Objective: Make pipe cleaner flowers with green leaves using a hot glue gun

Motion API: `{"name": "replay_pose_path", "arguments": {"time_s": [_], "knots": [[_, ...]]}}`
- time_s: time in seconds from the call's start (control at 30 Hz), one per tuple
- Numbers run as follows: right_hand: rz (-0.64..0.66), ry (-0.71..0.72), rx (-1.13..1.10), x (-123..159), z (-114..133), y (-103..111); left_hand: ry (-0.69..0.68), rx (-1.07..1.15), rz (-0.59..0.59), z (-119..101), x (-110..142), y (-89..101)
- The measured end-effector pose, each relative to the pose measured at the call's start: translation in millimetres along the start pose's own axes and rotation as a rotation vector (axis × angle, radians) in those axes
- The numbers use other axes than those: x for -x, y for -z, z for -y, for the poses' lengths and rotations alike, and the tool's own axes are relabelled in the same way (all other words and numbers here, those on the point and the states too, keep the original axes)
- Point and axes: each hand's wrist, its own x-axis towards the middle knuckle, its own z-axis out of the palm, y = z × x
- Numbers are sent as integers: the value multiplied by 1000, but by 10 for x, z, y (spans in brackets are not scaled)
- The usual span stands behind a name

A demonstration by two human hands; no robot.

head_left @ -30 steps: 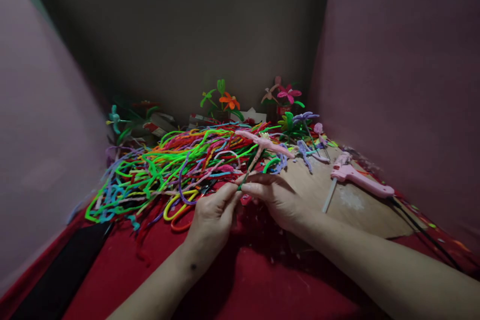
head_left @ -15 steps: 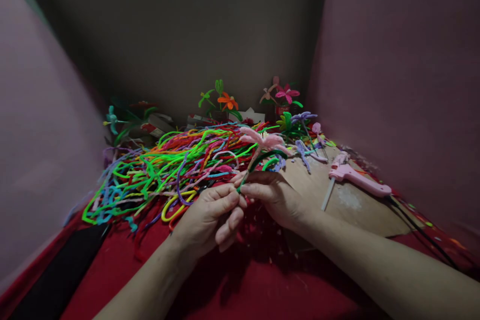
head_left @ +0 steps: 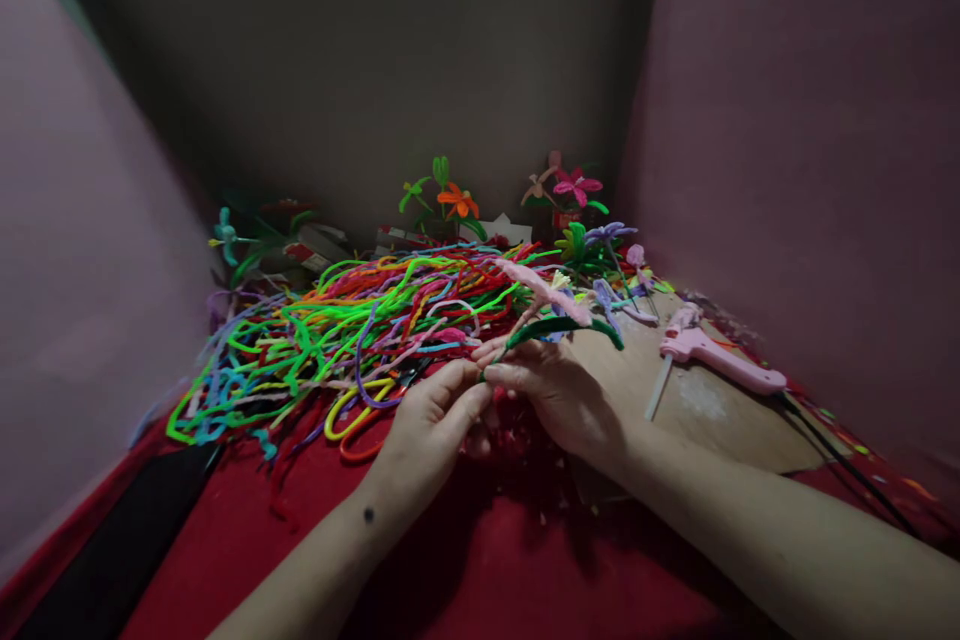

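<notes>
Turned edge-on since the earlier frame, the pink flower (head_left: pixel 541 290) leans above both hands, and its green leaf (head_left: pixel 566 325) reaches further right. Left hand (head_left: pixel 431 415) and right hand (head_left: pixel 566 402) meet, fingertips pinching the lower end of the stem (head_left: pixel 524 317). Beyond them lies the heap of pipe cleaners (head_left: pixel 352 305), while the glue gun (head_left: pixel 724 362) rests on the cardboard (head_left: pixel 694 435) at right

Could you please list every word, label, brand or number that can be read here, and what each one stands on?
No text can be read with certainty.
Red container below the bright pink flower: pale marks, too small and blurred to read.
Red-and-white box, back left: too dark and blurred to read.
Pink glue gun: no lettering can be made out.
</notes>
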Motion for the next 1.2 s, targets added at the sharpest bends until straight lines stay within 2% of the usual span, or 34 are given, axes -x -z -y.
{"name": "replay_pose_path", "arguments": {"time_s": [0.13,0.2,0.27,0.37,0.53,0.63,0.8,0.97,1.07,1.2], "knots": [[-75,-2,-26,-4,-23,-27,-267,-357,-167,116,32,7],[-101,-12,9,-3,-34,-37,-335,-488,-201,166,41,27],[-110,12,68,-3,-39,-43,-345,-523,-205,173,45,41],[-121,31,128,1,-25,-46,-278,-416,-169,111,42,38],[-55,-66,107,40,50,-61,-48,-167,-95,-6,16,26],[-53,-76,98,66,96,-72,45,-60,-53,-33,-2,41],[-35,-52,146,59,109,-47,101,90,10,-29,-18,66],[17,-39,63,34,71,-13,148,261,78,9,-22,72],[18,-59,-8,24,50,4,177,399,149,23,-27,82],[96,-14,52,2,22,36,218,544,269,17,-35,111]]}}
